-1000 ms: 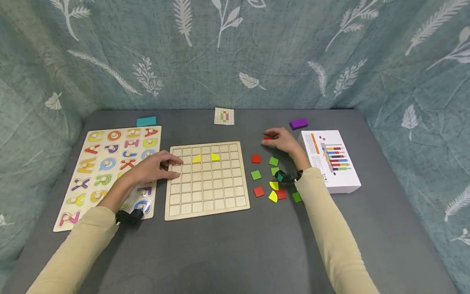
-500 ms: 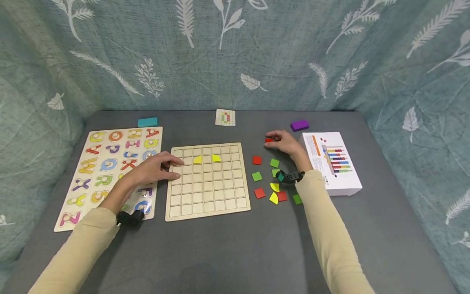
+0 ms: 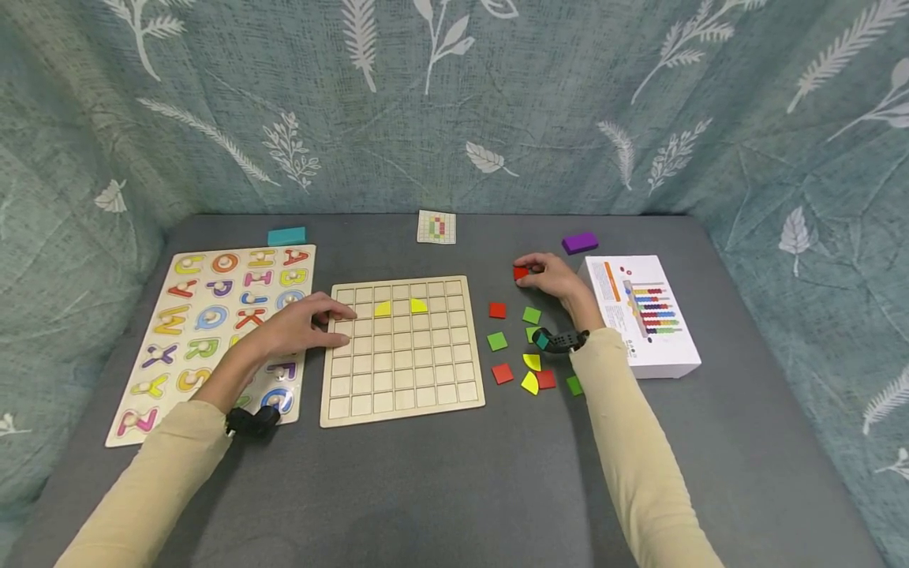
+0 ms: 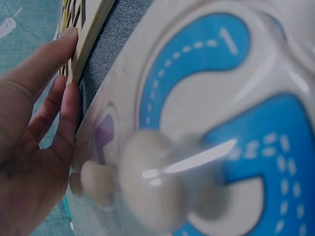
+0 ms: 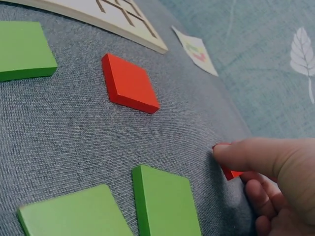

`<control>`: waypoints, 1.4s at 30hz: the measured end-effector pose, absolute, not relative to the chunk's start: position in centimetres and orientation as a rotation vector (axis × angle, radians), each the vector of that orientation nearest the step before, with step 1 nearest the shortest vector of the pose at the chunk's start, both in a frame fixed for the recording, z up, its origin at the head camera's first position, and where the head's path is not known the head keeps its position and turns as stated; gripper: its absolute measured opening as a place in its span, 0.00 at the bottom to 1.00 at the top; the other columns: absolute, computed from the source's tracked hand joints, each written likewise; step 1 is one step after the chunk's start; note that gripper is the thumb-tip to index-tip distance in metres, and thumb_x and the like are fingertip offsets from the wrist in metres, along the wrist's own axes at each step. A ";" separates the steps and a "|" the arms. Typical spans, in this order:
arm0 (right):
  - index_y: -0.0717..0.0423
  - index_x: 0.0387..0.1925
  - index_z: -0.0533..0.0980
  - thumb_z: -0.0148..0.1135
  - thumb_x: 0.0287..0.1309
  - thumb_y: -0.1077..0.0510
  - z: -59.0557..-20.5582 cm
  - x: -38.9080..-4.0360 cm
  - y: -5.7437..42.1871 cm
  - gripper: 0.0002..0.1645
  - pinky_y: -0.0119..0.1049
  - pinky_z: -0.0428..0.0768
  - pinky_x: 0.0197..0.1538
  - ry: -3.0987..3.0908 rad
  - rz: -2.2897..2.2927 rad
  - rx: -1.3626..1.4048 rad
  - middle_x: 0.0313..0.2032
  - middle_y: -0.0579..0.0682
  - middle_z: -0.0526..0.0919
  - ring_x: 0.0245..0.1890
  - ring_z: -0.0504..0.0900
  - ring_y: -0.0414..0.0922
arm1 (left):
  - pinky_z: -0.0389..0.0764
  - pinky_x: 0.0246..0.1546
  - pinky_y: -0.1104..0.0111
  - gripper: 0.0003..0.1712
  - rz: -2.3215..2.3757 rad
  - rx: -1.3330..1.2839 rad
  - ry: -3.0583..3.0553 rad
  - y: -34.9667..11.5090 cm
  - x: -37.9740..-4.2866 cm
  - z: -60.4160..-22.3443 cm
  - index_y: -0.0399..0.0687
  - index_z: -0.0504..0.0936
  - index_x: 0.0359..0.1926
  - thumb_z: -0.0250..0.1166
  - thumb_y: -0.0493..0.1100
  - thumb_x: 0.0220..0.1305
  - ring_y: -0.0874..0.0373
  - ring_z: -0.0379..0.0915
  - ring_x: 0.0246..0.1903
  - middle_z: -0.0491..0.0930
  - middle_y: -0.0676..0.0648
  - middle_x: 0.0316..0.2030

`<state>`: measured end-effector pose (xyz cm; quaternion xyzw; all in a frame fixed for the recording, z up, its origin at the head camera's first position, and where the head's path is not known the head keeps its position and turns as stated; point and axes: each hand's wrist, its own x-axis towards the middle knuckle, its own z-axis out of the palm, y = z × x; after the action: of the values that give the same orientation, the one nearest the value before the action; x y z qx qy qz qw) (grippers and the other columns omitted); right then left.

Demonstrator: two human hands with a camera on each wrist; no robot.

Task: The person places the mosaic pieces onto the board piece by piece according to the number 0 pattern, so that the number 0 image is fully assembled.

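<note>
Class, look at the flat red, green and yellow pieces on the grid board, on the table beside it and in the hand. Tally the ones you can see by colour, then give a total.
Red squares: 4, one of them held in the right hand
Green squares: 4, one partly hidden
Yellow quarter-circles: 4, two of them on the grid board
Total: 12

Tabletop (image 3: 426,489) is giving passage nearside of grid board (image 3: 402,341), letter puzzle (image 3: 242,259) and left hand (image 3: 301,325) are obstructing its left, loose tiles (image 3: 497,341) are obstructing its right
</note>
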<state>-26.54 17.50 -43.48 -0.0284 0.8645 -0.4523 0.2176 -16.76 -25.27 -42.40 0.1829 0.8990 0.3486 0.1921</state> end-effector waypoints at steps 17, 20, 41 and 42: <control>0.63 0.62 0.71 0.56 0.65 0.65 -43.8 -26.7 17.3 0.24 0.42 0.61 0.59 2.440 -1.162 -0.134 0.60 0.62 0.69 0.53 0.62 0.50 | 0.70 0.42 0.70 0.23 0.994 0.521 2.514 -25.1 -16.8 -42.4 0.45 0.80 0.56 0.69 0.47 0.61 0.56 0.65 0.42 0.73 0.45 0.43; 0.65 0.63 0.70 0.55 0.66 0.65 -43.5 -26.8 17.1 0.24 0.38 0.63 0.53 2.447 -1.136 -0.134 0.56 0.63 0.70 0.48 0.64 0.49 | 0.70 0.42 0.69 0.23 0.992 0.514 2.511 -25.1 -16.9 -42.4 0.45 0.80 0.57 0.68 0.47 0.61 0.55 0.65 0.42 0.73 0.44 0.44; 0.63 0.52 0.76 0.65 0.61 0.59 -41.0 -24.0 3.4 0.20 0.38 0.72 0.52 2.366 -0.909 -1.102 0.46 0.58 0.75 0.45 0.72 0.49 | 0.72 0.45 0.64 0.23 0.966 0.479 2.534 -25.4 -17.0 -42.6 0.45 0.80 0.56 0.69 0.46 0.61 0.54 0.67 0.42 0.72 0.44 0.44; 0.62 0.52 0.76 0.65 0.60 0.59 -41.1 -23.9 2.8 0.20 0.38 0.71 0.52 2.360 -0.874 -1.128 0.46 0.58 0.75 0.45 0.71 0.49 | 0.72 0.45 0.64 0.23 0.963 0.476 2.534 -25.4 -17.0 -42.6 0.46 0.80 0.56 0.69 0.47 0.61 0.54 0.67 0.42 0.73 0.44 0.44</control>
<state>-23.89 2.80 -41.12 -0.4015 0.8400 -0.3111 0.1908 -17.03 -25.38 -42.65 0.1696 0.9034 0.3431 0.1933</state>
